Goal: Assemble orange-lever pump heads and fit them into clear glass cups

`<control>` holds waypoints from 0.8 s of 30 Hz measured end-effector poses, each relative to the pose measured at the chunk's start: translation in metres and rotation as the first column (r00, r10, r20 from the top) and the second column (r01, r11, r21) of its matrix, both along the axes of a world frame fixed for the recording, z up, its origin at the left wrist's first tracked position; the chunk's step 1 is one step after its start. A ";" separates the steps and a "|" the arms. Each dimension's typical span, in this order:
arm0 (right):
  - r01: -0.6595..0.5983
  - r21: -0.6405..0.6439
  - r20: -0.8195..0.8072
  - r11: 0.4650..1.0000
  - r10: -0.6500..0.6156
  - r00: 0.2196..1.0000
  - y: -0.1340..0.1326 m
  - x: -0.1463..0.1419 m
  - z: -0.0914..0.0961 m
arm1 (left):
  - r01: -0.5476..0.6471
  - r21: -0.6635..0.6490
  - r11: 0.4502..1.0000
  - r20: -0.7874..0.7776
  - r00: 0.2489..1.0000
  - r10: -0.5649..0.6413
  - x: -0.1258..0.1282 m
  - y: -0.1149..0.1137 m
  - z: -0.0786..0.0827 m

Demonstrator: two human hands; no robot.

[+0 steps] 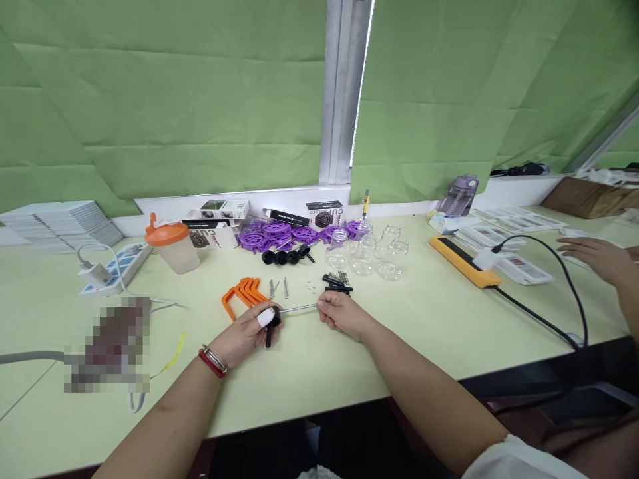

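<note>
My left hand (250, 328) is closed around a black plastic part (275, 318) with a round head and a short stem pointing down. A thin metal rod (299, 308) runs from that part to my right hand (340, 315), whose fingers pinch its far end. Whether the rod sits inside the black part is hidden by my left thumb. Just behind my left hand lie several orange bent brackets (244, 291). Beyond my right hand are black cylindrical pieces (338, 289), springs (343, 277), metal screws (286, 287) and tiny bits of hardware (310, 287).
Farther back lie purple plastic pieces (277, 233), more black parts (282, 257), clear plastic cups (362, 259) and cup holder boxes (324, 215). An orange-lidded shaker (174, 246) and a white power strip (120, 267) stand left. Right are an orange power strip (462, 263) and another person's hand (594, 256).
</note>
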State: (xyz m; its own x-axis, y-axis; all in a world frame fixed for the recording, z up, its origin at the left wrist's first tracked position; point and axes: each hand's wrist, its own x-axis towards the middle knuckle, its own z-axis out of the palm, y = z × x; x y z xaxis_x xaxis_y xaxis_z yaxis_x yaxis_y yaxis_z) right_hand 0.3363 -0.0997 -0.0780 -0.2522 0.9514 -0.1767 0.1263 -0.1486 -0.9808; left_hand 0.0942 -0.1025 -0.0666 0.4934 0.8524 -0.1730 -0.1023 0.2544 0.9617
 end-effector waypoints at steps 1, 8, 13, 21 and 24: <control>0.004 -0.003 0.002 1.000 -0.004 1.000 0.000 0.000 0.001 | 0.001 0.001 1.000 0.003 1.000 -0.001 0.000 0.000 0.000; 0.011 -0.006 0.003 1.000 -0.011 1.000 0.000 0.000 0.000 | -0.012 -0.005 1.000 0.016 1.000 0.012 -0.001 0.002 -0.002; 0.012 -0.007 -0.029 1.000 -0.012 0.999 0.000 0.000 -0.001 | -0.024 -0.004 1.000 0.013 1.000 0.024 -0.002 0.001 -0.002; 0.005 0.012 -0.041 1.000 -0.004 0.999 0.000 -0.001 -0.003 | -0.041 -0.009 0.999 0.010 0.999 0.041 0.001 0.004 0.001; 0.011 0.017 -0.032 1.000 -0.010 0.999 0.002 -0.001 -0.004 | -0.027 0.001 1.000 0.013 1.000 0.027 0.003 0.005 0.002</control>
State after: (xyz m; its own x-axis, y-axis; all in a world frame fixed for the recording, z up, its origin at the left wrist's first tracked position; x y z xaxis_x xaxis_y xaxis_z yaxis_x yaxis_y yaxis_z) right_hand 0.3349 -0.0978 -0.0818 -0.2475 0.9568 -0.1524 0.0939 -0.1328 -0.9867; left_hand 0.0970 -0.0978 -0.0649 0.4724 0.8656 -0.1662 -0.1214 0.2507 0.9604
